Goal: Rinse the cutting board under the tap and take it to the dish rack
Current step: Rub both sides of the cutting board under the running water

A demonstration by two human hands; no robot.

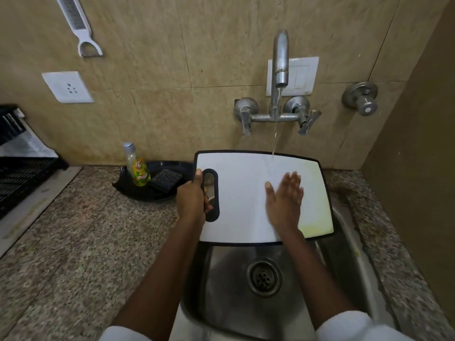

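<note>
Hanging over the sink [216, 269], the cutting board [241, 185] looks stiff, light and wet-slick, safest held as now: left hand [192, 196] curled round its handle [217, 193], right hand [284, 201] flat, fingers straight, pressing its face beneath the running tap [280, 60].

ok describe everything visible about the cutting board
The cutting board is a white slab, plastic by the look, with a dark rim and a slot handle at its left end. It is held over the sink. The left hand grips the handle, the right hand lies flat on its face, and water from the tap lands on it. Its right side looks yellowish.
</note>
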